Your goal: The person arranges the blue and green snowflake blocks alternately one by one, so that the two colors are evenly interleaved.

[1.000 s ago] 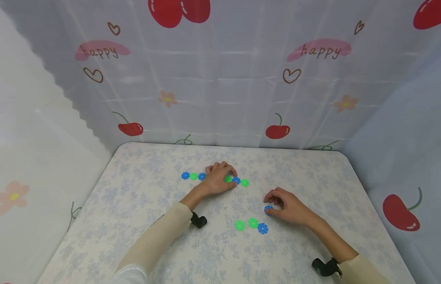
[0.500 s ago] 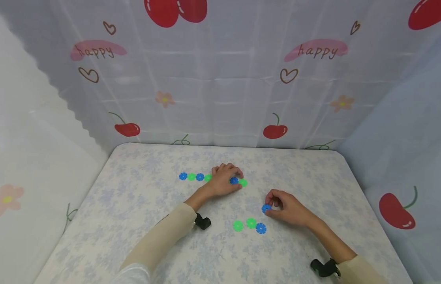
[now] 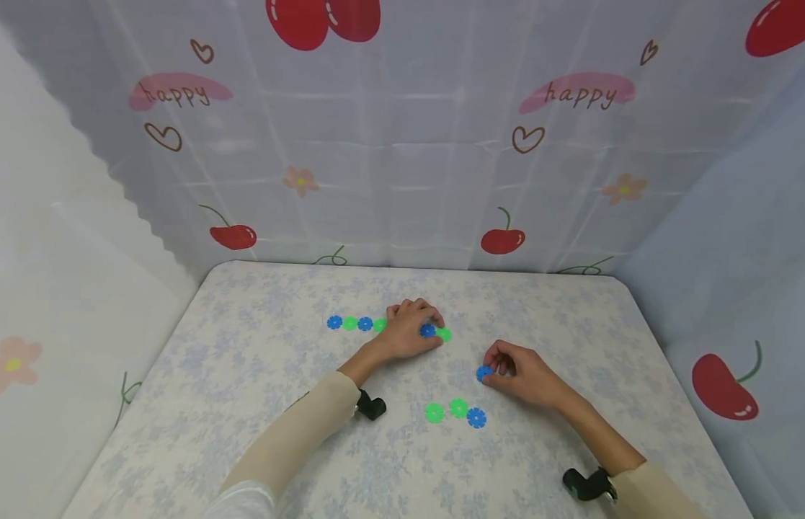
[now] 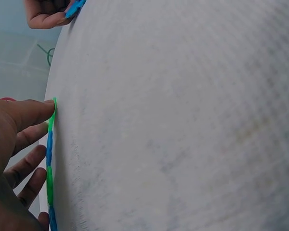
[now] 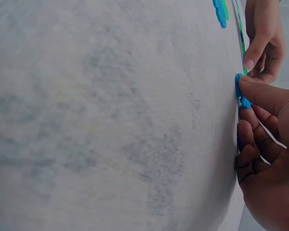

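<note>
A row of linked blue and green notched plastic discs lies across the upper middle of the table. My left hand covers its middle, thumb and index finger pinching the green end disc. The left wrist view shows the row edge-on, with the thumb at that green end disc and the other fingers along the row. To the right, my right hand pinches a single blue disc between thumb and fingertips. In the right wrist view this blue disc stands tilted, close to my left hand.
Loose on the table, nearer me, lie two green discs and a blue disc. The tabletop has a pale floral cover. Behind it hangs a printed curtain, and white cloth stands at the left.
My left hand has slid right along the row to its end disc. My right hand has lifted the blue disc slightly and brought it a little farther from me.
</note>
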`<state>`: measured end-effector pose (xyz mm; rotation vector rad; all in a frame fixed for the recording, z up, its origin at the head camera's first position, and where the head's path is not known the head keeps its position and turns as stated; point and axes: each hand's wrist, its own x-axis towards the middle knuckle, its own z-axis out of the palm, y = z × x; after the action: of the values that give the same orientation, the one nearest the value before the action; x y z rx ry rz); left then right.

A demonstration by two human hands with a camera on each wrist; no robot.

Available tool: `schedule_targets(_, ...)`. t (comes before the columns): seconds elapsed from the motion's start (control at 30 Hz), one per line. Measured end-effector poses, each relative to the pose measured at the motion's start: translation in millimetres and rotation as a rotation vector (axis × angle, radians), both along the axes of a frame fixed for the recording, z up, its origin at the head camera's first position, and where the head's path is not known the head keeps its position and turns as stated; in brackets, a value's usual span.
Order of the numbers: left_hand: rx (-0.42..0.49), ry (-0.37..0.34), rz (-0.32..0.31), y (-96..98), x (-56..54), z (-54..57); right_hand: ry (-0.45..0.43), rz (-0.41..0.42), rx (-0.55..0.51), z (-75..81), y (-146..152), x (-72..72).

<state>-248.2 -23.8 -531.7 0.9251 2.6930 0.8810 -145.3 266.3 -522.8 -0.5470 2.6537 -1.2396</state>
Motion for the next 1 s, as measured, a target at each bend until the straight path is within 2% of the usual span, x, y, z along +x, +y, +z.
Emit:
schedule_targets(0.3, -0.028, 0.019, 0.022, 2.3, -0.1, -0.9, 0.026, -0.035, 0.019, -4.5, -5, -16.8)
schedule_targets(1.0, -0.010, 0.012, 0.052, 4.0, 0.0, -2.2, 0.069, -0.116, 0.064, -6.9, -21, -55.4)
